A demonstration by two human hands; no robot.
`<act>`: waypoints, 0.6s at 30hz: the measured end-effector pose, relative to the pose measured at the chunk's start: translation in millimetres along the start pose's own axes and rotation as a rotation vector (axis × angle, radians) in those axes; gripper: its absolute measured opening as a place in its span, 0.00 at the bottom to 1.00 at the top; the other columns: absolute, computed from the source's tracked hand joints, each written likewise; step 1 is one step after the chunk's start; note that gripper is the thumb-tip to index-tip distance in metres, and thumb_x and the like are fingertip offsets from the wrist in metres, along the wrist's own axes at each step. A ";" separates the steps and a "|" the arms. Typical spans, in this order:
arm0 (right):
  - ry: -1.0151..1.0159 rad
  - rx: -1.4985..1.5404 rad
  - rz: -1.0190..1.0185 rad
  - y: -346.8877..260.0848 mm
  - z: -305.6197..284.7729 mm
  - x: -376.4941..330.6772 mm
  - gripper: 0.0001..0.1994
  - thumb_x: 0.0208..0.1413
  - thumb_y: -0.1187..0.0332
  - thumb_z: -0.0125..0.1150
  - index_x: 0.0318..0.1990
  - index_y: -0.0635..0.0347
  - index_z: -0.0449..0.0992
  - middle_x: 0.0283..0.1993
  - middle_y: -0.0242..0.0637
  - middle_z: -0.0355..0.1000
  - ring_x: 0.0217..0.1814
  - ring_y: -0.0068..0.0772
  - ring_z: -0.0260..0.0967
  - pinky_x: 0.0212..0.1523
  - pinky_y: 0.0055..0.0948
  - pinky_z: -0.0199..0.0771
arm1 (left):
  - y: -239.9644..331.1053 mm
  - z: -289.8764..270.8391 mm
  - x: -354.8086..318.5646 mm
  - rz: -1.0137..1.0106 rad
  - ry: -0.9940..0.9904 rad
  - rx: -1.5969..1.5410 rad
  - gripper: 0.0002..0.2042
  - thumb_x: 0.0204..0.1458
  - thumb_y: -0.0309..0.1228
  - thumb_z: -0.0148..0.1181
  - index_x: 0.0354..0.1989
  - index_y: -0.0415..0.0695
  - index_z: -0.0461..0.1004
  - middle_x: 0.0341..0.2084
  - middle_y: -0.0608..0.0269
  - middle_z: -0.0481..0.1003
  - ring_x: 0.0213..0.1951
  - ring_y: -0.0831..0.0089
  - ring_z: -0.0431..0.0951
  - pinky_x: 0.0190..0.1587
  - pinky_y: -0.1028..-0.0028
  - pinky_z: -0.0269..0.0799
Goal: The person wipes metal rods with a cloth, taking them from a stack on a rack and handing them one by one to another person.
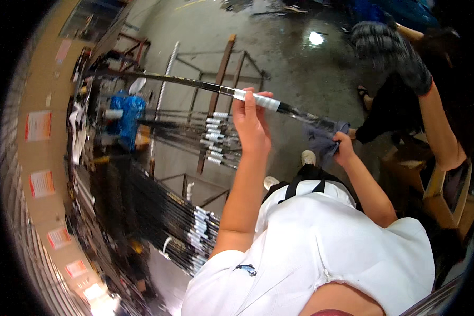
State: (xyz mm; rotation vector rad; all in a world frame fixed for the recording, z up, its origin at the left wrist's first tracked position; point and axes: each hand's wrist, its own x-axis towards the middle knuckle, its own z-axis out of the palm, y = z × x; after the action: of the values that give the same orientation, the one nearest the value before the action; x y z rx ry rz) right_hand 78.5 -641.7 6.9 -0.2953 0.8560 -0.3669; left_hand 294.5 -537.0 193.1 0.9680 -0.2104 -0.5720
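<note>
1. The grey concrete floor (279,58) is wet and shiny in one spot.
2. Many long black rods (174,221) with white bands lie stacked on a metal rack (216,105) to the left.
3. One long black rod (195,83) with a white band is held up across the middle, slanting down to the right.
4. Another person's arm, in a grey knit glove (389,50), shows at the upper right.
5. The left hand (252,124) is closed around the rod, right at its white band.
6. The right hand (343,147) squeezes a grey cloth (321,138) wrapped around the rod's lower end.
</note>
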 end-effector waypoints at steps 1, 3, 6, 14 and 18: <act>-0.020 -0.058 -0.031 -1.4 9.2 4.0 0.03 0.40 0.71 0.49 0.25 0.57 0.65 0.27 0.30 0.63 0.30 0.30 0.61 0.35 0.29 0.65 | 4.9 -17.5 -0.7 0.023 0.073 0.147 0.12 0.55 0.37 0.53 0.40 0.42 0.67 0.32 0.60 0.73 0.35 0.74 0.71 0.42 0.75 0.65; -0.036 -0.262 -0.165 -0.4 40.0 -6.0 0.04 0.42 0.69 0.51 0.27 0.58 0.66 0.28 0.29 0.63 0.31 0.29 0.61 0.36 0.30 0.65 | 17.7 -42.3 -11.4 0.068 0.151 0.334 0.12 0.54 0.37 0.56 0.38 0.41 0.69 0.31 0.63 0.73 0.34 0.77 0.70 0.39 0.77 0.63; -0.141 -0.769 -0.412 4.0 132.2 -58.1 0.08 0.46 0.68 0.53 0.32 0.61 0.68 0.32 0.30 0.65 0.34 0.32 0.64 0.38 0.32 0.65 | 31.1 -65.5 -34.1 0.126 0.217 0.550 0.10 0.51 0.36 0.59 0.33 0.41 0.71 0.29 0.68 0.72 0.32 0.81 0.68 0.37 0.79 0.62; -0.869 -1.396 -0.815 60.8 224.5 -54.2 0.19 0.50 0.63 0.58 0.47 0.62 0.68 0.41 0.48 0.69 0.39 0.46 0.66 0.42 0.34 0.66 | 46.7 -80.4 -58.6 0.189 0.163 0.726 0.08 0.45 0.29 0.63 0.29 0.39 0.72 0.25 0.68 0.72 0.29 0.80 0.68 0.34 0.80 0.62; -0.763 -0.869 -0.031 66.5 229.5 -64.5 0.20 0.56 0.52 0.53 0.47 0.57 0.69 0.39 0.31 0.68 0.40 0.23 0.64 0.41 0.22 0.65 | 78.1 -79.8 -70.0 0.009 0.073 0.403 0.09 0.47 0.30 0.62 0.32 0.38 0.73 0.27 0.67 0.72 0.31 0.79 0.69 0.37 0.78 0.63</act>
State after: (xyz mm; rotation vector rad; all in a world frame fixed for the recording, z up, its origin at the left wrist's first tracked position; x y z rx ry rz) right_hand 230.8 -530.2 166.8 -1.1702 0.2042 0.1266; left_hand 297.8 -407.7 218.4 1.3748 -0.2704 -0.4934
